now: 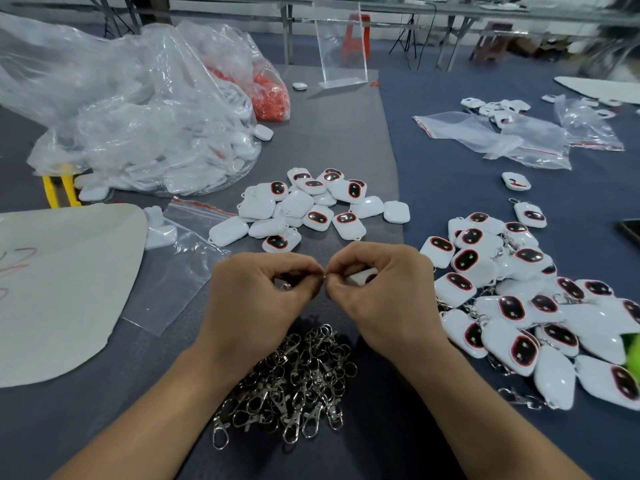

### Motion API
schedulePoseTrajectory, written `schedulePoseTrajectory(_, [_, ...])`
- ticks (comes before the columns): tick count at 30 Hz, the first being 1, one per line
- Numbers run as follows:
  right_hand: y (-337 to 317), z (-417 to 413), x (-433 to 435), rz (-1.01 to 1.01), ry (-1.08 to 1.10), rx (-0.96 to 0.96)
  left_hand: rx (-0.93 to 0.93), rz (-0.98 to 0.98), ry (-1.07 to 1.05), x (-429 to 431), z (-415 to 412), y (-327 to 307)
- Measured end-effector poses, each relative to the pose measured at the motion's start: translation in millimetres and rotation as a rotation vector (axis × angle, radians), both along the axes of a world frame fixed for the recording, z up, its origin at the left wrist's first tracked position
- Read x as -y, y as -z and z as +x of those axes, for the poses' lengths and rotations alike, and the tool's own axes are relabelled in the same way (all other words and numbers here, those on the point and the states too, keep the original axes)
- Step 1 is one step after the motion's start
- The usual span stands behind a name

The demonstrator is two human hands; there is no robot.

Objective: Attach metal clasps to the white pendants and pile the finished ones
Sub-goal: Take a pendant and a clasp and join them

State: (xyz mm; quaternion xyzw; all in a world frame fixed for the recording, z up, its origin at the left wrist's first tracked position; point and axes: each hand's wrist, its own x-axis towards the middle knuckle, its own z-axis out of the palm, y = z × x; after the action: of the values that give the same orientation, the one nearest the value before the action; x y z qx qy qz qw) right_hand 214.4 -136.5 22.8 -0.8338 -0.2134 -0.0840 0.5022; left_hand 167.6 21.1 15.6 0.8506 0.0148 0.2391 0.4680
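My left hand pinches a small metal clasp, mostly hidden under the curled fingers. My right hand grips a white pendant, of which only a corner shows. The fingertips of both hands meet above the table. A heap of loose metal clasps lies just below my wrists. Bare white pendants with dark oval faces are piled ahead of my hands. To the right spreads a pile of pendants with clasps attached.
A big clear bag of white parts and a bag of red pieces sit at the back left. Small zip bags lie at the right, another at the left. A pale sheet covers the left edge. A phone lies far right.
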Motion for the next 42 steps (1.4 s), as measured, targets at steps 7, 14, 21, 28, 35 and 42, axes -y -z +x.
schedulePoseTrajectory(7, [1, 2, -2, 0.036, -0.014, -0.071, 0.003, -0.065, 0.031, -2, 3, 1])
schedulePoseTrajectory(14, [3, 6, -4, 0.192, -0.022, -0.235, 0.009, -0.141, 0.015, -2, 5, 0])
schedulePoseTrajectory(21, [7, 4, -5, 0.005, 0.036, -0.093, 0.074, 0.225, -0.044, 0, -2, -1])
schedulePoseTrajectory(28, [8, 7, -4, 0.119, -0.007, -0.2, -0.007, -0.013, -0.017, -3, 2, 2])
schedulePoseTrajectory(35, [9, 11, -4, 0.176, -0.079, -0.292, -0.013, -0.06, 0.03, -3, 0, 1])
schedulePoseTrajectory(42, [8, 13, -1, 0.089, -0.106, -0.325, -0.05, -0.037, 0.043, -3, 0, 2])
